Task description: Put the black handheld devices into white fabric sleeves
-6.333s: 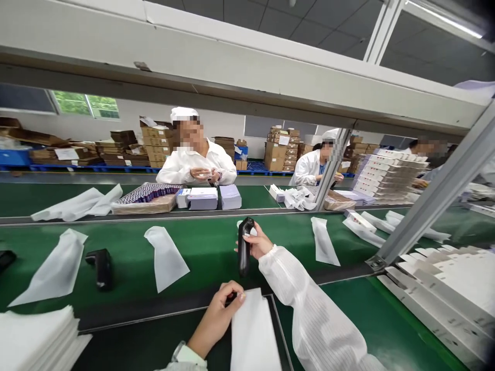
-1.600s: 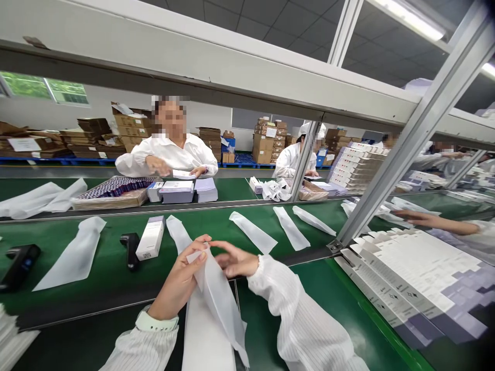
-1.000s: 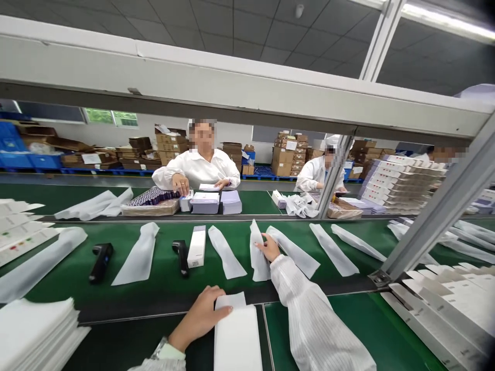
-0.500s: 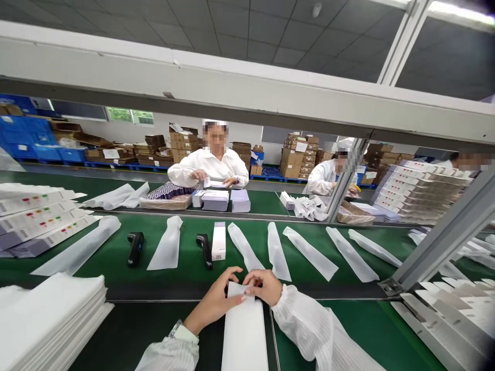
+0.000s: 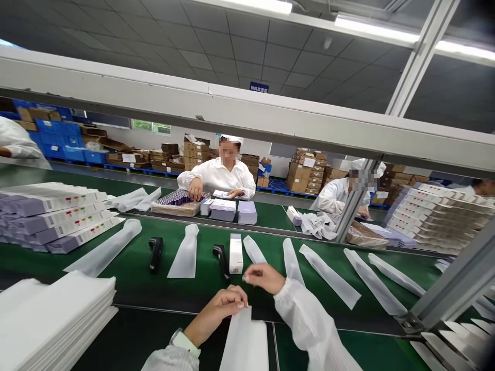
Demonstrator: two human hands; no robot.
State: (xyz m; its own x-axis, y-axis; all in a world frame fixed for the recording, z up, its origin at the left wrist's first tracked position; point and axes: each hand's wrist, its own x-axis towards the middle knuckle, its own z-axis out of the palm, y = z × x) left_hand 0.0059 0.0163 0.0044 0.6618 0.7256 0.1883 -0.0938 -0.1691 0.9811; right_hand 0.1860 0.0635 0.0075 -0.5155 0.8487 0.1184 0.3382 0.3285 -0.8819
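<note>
My left hand (image 5: 224,306) is closed in a pinch on the top edge of a white foam pouch (image 5: 240,340), lifted off the pouch stack (image 5: 258,346) at the near edge. My right hand (image 5: 263,275) hovers just above and to the right, fingers loosely curled, holding nothing I can make out. Just beyond it on the green conveyor belt (image 5: 131,257) lie a black handheld device (image 5: 221,258) and a white box (image 5: 235,253) side by side. Another black device (image 5: 155,253) lies further left between filled white pouches (image 5: 185,251).
Several filled pouches (image 5: 328,275) lie in a row on the belt to the right. A stack of white foam sheets (image 5: 50,319) sits near left; flat cartons (image 5: 50,216) stack behind it. Workers in white sit across the line (image 5: 218,178). A metal frame post (image 5: 452,291) slants at right.
The view has tilted up and left. My right hand let go of the pouch top and lifted toward the belt; my left hand raised the top pouch. The belt's items drifted rightward.
</note>
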